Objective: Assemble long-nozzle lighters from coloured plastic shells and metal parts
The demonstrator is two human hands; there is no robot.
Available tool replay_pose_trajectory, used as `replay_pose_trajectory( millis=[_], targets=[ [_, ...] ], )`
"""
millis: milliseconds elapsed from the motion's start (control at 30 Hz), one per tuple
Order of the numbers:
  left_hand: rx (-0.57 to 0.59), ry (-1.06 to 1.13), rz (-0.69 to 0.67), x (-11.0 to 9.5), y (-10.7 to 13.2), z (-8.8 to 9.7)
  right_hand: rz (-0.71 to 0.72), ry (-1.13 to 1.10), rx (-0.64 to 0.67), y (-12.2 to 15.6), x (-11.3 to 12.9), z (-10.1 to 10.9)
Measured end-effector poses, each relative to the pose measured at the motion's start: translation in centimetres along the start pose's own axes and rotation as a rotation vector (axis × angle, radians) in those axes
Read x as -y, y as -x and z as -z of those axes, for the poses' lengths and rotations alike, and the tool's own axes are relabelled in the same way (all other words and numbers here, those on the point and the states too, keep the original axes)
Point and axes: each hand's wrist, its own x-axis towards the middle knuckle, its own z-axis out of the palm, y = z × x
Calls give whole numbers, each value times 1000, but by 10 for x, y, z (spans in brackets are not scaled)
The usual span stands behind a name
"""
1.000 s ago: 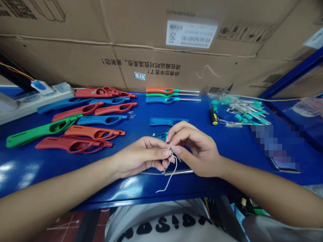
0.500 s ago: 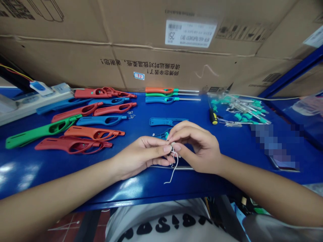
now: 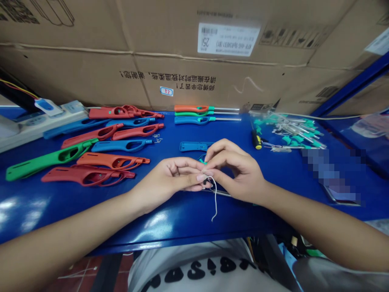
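Observation:
My left hand (image 3: 174,178) is closed, its thumb and fingers pinching a small black part (image 3: 205,181). A thin white wire (image 3: 216,200) loops out from between my fingertips and hangs down. Against it, my right hand (image 3: 241,172) is closed too, thumb and forefinger pinching the wire near the part. The exact contact is partly hidden by my fingers. Beyond my fingertips lies a blue lighter shell half (image 3: 194,146), with small parts beside it that are mostly covered. A thin metal tube (image 3: 223,194) rests beneath my hands.
Several coloured lighter shells (image 3: 103,160) lie at left. Lighters with metal tubes (image 3: 194,120) lie at the back. A screwdriver (image 3: 257,142) and a heap of tubes with green pieces (image 3: 296,134) are at right, near a blurred flat object (image 3: 337,182). A cardboard box (image 3: 170,69) stands behind.
The loose wire end has swung from pointing left to hanging almost straight down. My right hand has shifted slightly left, and the fingers have readjusted around the part.

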Motion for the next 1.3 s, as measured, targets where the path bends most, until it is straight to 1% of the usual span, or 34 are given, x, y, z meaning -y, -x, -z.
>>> replay_pose_trajectory(
  millis=[167,300,400,467,600,667,767,900,1100,1300],
  targets=[
    [-42,-80,-38,-1,0,0,-42,-52,-12,0,0,-3],
    [-65,-46,-49,0,1,-1,-33,-13,-26,2,0,-5],
    [-85,-33,-45,0,1,-2,-56,-13,-34,3,0,-7],
    [-86,-40,-49,0,2,-3,-90,-43,-33,4,0,-8],
    [-93,-72,-69,0,2,-4,-204,-184,-43,6,-1,-10],
    [-92,-94,-79,-1,3,-4,-233,-224,-44,7,-2,-11],
    [-83,-104,-91,-2,4,-4,-215,-201,-38,7,-2,-10],
    [-100,-105,-89,-2,4,-4,-167,-174,-29,5,0,-8],
    [-66,-139,-99,-3,5,-4,-169,-237,-23,3,2,-6],
    [-54,-139,-95,-4,5,-4,-136,-199,-38,4,5,-6]
  ],
)
